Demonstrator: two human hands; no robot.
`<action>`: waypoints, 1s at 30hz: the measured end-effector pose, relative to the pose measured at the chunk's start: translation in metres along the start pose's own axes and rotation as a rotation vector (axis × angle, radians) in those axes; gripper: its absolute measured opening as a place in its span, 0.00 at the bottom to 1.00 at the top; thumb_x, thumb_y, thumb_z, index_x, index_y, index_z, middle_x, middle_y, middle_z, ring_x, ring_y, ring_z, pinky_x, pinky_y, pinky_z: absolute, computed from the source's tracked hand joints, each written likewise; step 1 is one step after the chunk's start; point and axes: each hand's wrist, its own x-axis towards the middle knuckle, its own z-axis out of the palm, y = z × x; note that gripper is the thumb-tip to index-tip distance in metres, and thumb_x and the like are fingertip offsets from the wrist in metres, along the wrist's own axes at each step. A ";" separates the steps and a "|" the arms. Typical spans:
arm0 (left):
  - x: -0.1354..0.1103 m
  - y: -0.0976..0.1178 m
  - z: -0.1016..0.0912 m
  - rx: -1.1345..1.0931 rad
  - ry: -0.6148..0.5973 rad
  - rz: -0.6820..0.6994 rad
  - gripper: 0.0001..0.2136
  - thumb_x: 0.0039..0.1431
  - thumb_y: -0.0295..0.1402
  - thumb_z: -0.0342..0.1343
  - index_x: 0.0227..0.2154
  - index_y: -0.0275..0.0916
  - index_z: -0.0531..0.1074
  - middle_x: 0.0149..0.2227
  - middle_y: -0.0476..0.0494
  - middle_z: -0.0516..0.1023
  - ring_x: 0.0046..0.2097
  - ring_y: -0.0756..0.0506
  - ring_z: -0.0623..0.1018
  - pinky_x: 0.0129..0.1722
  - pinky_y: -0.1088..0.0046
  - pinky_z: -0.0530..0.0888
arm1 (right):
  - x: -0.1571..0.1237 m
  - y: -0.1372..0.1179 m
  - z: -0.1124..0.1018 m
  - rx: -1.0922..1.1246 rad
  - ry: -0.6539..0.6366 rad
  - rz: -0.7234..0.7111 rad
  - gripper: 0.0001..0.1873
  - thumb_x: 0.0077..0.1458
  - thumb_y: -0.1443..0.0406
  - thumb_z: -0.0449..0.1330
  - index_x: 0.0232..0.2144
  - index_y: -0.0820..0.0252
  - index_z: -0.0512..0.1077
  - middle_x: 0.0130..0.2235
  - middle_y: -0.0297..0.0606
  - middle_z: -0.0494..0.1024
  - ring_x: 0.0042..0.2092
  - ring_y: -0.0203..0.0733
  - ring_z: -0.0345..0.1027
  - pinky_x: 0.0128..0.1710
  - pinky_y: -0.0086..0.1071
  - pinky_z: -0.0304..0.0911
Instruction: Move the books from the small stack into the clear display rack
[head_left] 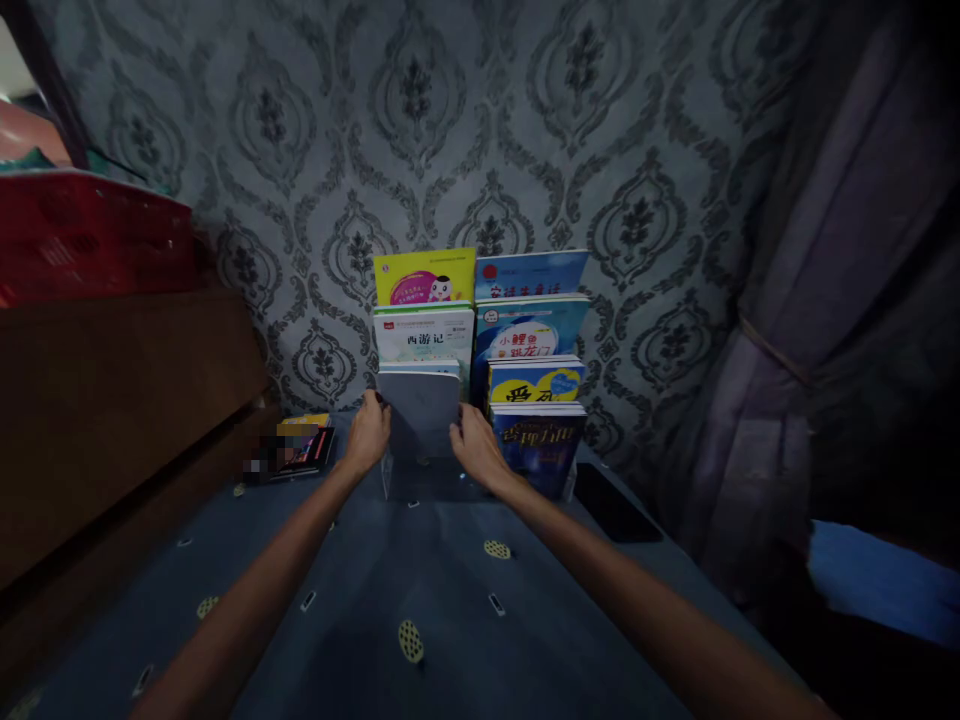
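Observation:
A book with a plain grey cover (420,415) stands upright at the front of the left column of a stepped book display. My left hand (367,432) grips its left edge, and my right hand (480,442) pinches its right edge. Behind it rise a white book (426,338) and a yellow book (426,265) with a pink patch. Beside them, the right column holds a dark blue book (538,450) in front, then a yellow-and-blue book (536,382), a blue book (532,325) and another blue book (532,270) at the back. A clear rack edge (387,475) shows below my left hand.
A black phone-like slab (616,505) lies right of the display on the patterned blue cloth (450,610). Some books (304,450) lie at the left. A brown wooden cabinet (127,400) with a red basket (90,235) borders the left; a curtain (780,400) hangs right.

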 end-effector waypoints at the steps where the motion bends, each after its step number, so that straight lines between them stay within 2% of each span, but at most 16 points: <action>1: 0.000 0.001 0.000 0.021 0.002 -0.005 0.07 0.65 0.29 0.45 0.45 0.37 0.60 0.39 0.35 0.75 0.43 0.39 0.78 0.42 0.64 0.71 | -0.001 -0.001 0.001 -0.005 0.005 0.008 0.21 0.57 0.69 0.49 0.52 0.70 0.64 0.49 0.56 0.72 0.51 0.51 0.68 0.52 0.40 0.62; 5: 0.001 0.004 0.001 0.097 0.001 -0.004 0.06 0.66 0.29 0.42 0.43 0.37 0.62 0.43 0.31 0.75 0.46 0.38 0.77 0.43 0.64 0.71 | 0.001 -0.002 0.007 -0.028 0.014 0.058 0.25 0.57 0.69 0.49 0.57 0.74 0.61 0.55 0.60 0.70 0.56 0.52 0.66 0.55 0.41 0.60; 11: 0.004 0.005 0.000 0.164 -0.016 -0.001 0.09 0.67 0.30 0.40 0.41 0.36 0.65 0.42 0.32 0.75 0.46 0.38 0.77 0.45 0.64 0.70 | 0.008 0.001 0.014 -0.034 0.021 0.071 0.20 0.55 0.71 0.51 0.50 0.64 0.67 0.45 0.51 0.78 0.49 0.49 0.72 0.50 0.38 0.64; 17: 0.005 0.002 0.000 0.166 -0.029 0.008 0.11 0.67 0.30 0.39 0.41 0.36 0.66 0.41 0.32 0.75 0.46 0.37 0.77 0.45 0.62 0.70 | 0.007 0.003 0.018 -0.035 0.038 0.072 0.19 0.55 0.71 0.51 0.49 0.68 0.68 0.46 0.55 0.77 0.49 0.51 0.72 0.50 0.39 0.64; 21: 0.005 -0.003 0.002 0.142 -0.027 0.033 0.11 0.67 0.29 0.39 0.44 0.36 0.65 0.43 0.32 0.75 0.48 0.38 0.76 0.47 0.62 0.70 | 0.004 0.008 0.020 -0.012 0.041 0.047 0.23 0.55 0.70 0.50 0.53 0.70 0.65 0.49 0.56 0.75 0.52 0.52 0.70 0.53 0.42 0.63; 25: 0.000 -0.010 0.004 0.116 -0.042 0.067 0.11 0.67 0.29 0.40 0.47 0.36 0.65 0.45 0.34 0.74 0.49 0.40 0.75 0.49 0.63 0.70 | 0.001 0.017 0.027 0.056 0.075 0.009 0.26 0.55 0.68 0.49 0.56 0.65 0.62 0.51 0.52 0.75 0.53 0.53 0.69 0.54 0.47 0.62; 30: -0.022 -0.032 0.006 0.142 -0.077 0.082 0.15 0.68 0.30 0.39 0.55 0.37 0.60 0.51 0.35 0.72 0.52 0.43 0.74 0.50 0.65 0.70 | -0.006 0.031 0.035 0.158 0.093 -0.017 0.28 0.55 0.64 0.51 0.58 0.65 0.62 0.53 0.55 0.73 0.54 0.55 0.69 0.55 0.51 0.63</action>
